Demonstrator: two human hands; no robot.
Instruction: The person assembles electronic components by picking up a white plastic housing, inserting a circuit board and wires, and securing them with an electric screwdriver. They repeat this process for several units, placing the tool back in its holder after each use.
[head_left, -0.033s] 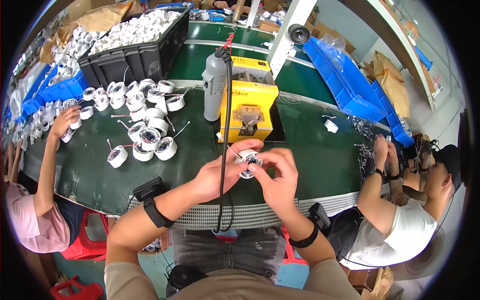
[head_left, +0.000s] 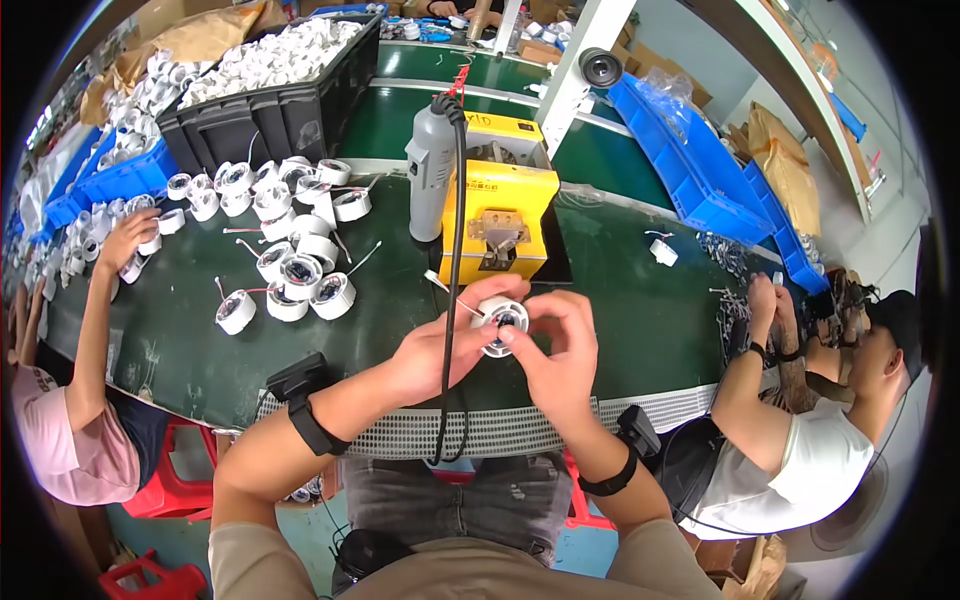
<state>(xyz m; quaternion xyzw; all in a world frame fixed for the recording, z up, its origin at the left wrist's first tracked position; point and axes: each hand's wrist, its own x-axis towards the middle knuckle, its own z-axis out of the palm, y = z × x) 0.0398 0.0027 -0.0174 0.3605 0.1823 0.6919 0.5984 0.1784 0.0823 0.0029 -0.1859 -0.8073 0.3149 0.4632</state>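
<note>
In front of my chest, above the table's near edge, both hands hold a white round housing (head_left: 507, 318) with a dark centre. My left hand (head_left: 440, 345) grips its left side, thumb at the opening. My right hand (head_left: 560, 350) closes on it from the right, its thumb pressed on the inner part. A thin lead with a small white connector (head_left: 431, 276) sticks out to the upper left. Behind the hands stands a yellow machine (head_left: 510, 215), with a grey electric screwdriver (head_left: 431, 175) beside it; its black cable (head_left: 455, 250) hangs down past my left hand.
Several similar white housings with leads (head_left: 300, 270) sit left on the green table (head_left: 380, 310). A black crate (head_left: 290, 125) full of white parts stands behind. At right are a blue bin (head_left: 690, 165) and one white part (head_left: 662, 250). Co-workers' hands work at both sides.
The housing has turned slightly in my fingers, so more of its round face shows. Its connector has shifted a little to the left. Both hands keep their hold.
</note>
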